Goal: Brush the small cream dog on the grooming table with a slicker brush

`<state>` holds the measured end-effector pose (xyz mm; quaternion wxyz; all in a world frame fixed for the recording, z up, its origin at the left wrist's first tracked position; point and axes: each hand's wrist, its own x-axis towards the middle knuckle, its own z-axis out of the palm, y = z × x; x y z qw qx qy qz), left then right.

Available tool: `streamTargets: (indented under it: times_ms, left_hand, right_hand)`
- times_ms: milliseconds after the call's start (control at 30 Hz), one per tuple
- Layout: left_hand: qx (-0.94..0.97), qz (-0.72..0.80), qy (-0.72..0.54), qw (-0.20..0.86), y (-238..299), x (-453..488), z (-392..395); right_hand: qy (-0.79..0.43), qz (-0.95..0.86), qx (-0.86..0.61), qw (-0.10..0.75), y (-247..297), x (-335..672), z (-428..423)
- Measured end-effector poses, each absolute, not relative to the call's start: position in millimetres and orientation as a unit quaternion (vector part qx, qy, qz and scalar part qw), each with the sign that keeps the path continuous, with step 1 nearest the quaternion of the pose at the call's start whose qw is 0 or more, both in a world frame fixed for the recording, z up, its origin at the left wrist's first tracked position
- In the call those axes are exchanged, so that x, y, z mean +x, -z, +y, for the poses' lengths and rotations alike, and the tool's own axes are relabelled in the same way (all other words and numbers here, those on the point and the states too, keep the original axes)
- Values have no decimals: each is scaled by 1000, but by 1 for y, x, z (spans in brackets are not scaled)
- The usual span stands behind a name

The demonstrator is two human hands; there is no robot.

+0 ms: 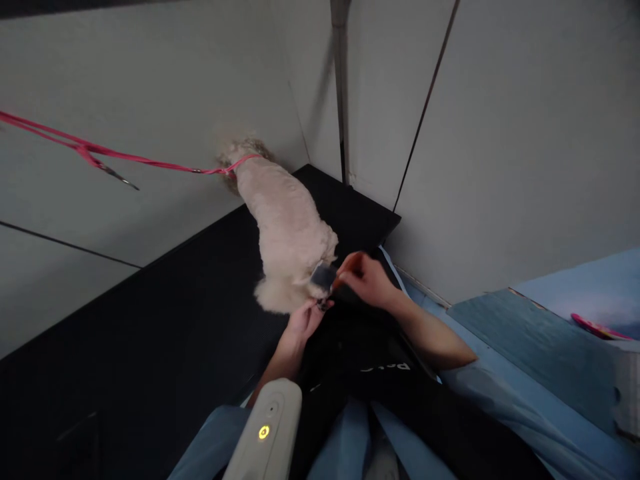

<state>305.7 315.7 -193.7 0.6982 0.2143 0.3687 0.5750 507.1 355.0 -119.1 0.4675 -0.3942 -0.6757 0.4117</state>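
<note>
A dog [285,207] with short-clipped cream fur stands on a black table, its head turned away toward the wall and its rear toward me. My left hand [304,319] is closed around one of its hind paws [325,305], where dark pads show. My right hand [369,281] grips the orange-brown handle of a slicker brush [324,275]. The flat head of the brush lies against the fur of that leg, just above my left fingers. Fluffier fur covers the other hind leg.
A pink leash [160,164] runs from the dog's neck to the left. The black tabletop [200,287] meets grey walls [150,80], with a metal post [341,100] at its far corner. A pale device with a yellow light [273,427] is close below me.
</note>
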Motion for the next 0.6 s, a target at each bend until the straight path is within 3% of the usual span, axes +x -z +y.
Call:
streamTargets:
  times_ms: [67,200,300,433,600]
  left_hand:
    - [258,404,-547,686,200,313,316]
    - [350,424,-499,670,214,321,313]
    - [407,440,-465,652,222,321,304]
    - [459,490,-452,587,227,319,288]
    - [444,525,-478,547,231,321,274]
  right_hand:
    - [-384,-620,-445,520,124,510,357]
    - [-456,-658,-399,448,130,517,356]
    - [-444,-629,-429,472,133,522,352]
    - [-467,-675,-408,399,136,523,349]
    - [-465,-663,-430,401,133,518,347]
